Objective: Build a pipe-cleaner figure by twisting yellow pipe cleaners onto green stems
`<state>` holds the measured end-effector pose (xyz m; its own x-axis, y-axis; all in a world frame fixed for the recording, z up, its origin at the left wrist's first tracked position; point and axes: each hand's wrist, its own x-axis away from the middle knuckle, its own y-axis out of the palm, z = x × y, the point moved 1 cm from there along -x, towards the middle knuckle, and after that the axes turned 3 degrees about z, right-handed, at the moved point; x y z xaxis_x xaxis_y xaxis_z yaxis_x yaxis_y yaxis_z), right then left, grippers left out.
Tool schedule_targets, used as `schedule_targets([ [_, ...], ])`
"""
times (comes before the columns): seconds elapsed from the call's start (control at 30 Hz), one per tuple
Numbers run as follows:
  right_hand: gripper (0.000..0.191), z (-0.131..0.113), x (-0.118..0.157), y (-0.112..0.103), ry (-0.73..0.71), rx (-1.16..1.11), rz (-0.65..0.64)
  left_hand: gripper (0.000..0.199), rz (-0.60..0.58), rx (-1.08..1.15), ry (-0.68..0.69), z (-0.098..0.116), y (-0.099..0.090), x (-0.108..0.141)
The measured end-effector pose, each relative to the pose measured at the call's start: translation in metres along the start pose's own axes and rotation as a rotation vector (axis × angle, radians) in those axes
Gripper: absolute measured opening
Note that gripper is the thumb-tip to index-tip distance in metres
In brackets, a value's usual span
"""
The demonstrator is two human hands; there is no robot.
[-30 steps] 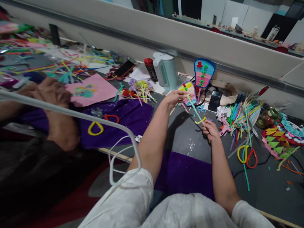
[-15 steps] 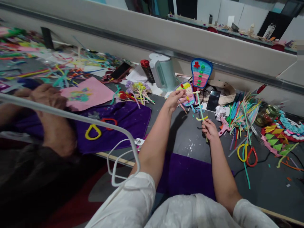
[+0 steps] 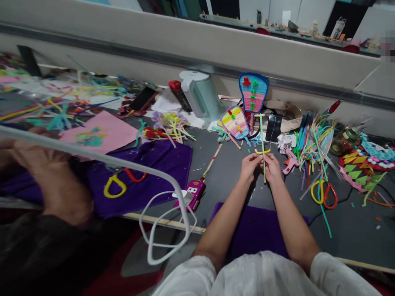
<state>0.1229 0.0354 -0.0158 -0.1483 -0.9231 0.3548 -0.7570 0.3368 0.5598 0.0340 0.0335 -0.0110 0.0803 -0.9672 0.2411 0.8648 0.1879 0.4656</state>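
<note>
A pale green pipe cleaner stands nearly upright between my hands, with a short pale crosspiece at its top and a yellow curved piece across it lower down. My left hand pinches at this yellow piece from the left. From the right, my right hand grips the green stem just below the crossing, its lower end sticking out beneath the fingers. Behind them, a small yellow and pink fan-shaped craft piece lies near a blue and pink one leaning on the wall.
Right of my hands are a pink glue gun, a bundle of pipe cleaners and red-and-yellow-handled scissors. A kettle stands behind. At left, a white cable crosses before another person's hand; a magenta power strip lies nearer.
My left hand has come down from the top of the pipe cleaner to beside my right hand. The view has shifted a little, and the other person's hands have moved.
</note>
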Motion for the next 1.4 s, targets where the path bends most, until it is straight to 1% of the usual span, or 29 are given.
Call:
schedule_targets([
  [0.1, 0.027, 0.002, 0.0, 0.0, -0.052, 0.033, 0.02, 0.035, 0.064, 0.027, -0.003, -0.001, 0.003, -0.002],
  [0.2, 0.026, 0.006, 0.001, 0.002, -0.086, 0.061, -0.003, 0.036, 0.098, 0.068, -0.03, -0.003, 0.001, -0.002],
  [0.37, 0.022, 0.007, 0.008, 0.006, -0.19, 0.161, -0.011, 0.035, 0.067, 0.166, -0.141, -0.003, -0.001, -0.001],
  [0.47, 0.022, 0.007, 0.012, 0.009, -0.228, 0.209, -0.006, 0.033, 0.048, 0.19, -0.163, 0.0, -0.003, -0.001],
  [0.53, 0.02, 0.007, 0.014, 0.01, -0.253, 0.236, -0.011, 0.03, 0.056, 0.173, -0.138, 0.002, -0.003, -0.001],
  [0.63, 0.016, 0.007, 0.016, 0.011, -0.289, 0.262, -0.019, 0.026, 0.105, 0.135, -0.047, 0.002, -0.003, 0.001],
  [0.7, 0.016, 0.006, 0.017, 0.012, -0.294, 0.283, -0.013, 0.026, 0.141, 0.121, 0.007, 0.001, -0.002, 0.002],
  [0.8, 0.016, 0.004, 0.018, 0.012, -0.307, 0.313, 0.001, 0.027, 0.166, 0.106, 0.044, 0.0, -0.001, 0.003],
  [0.93, 0.016, 0.003, 0.02, 0.012, -0.343, 0.339, -0.006, 0.028, 0.156, 0.085, 0.052, 0.002, -0.001, 0.003],
  [1.03, 0.016, 0.003, 0.021, 0.012, -0.341, 0.349, -0.01, 0.028, 0.147, 0.108, 0.03, 0.004, -0.002, 0.004],
  [1.1, 0.018, 0.0, 0.021, 0.011, -0.33, 0.348, 0.002, 0.026, 0.148, 0.12, 0.024, 0.006, -0.002, 0.004],
  [1.27, 0.023, -0.008, 0.017, 0.007, -0.262, 0.3, 0.035, 0.016, 0.124, 0.05, 0.08, 0.01, -0.001, 0.008],
  [1.4, 0.024, -0.012, 0.013, 0.003, -0.257, 0.298, 0.028, 0.02, 0.089, 0.053, 0.052, 0.009, 0.001, 0.012],
])
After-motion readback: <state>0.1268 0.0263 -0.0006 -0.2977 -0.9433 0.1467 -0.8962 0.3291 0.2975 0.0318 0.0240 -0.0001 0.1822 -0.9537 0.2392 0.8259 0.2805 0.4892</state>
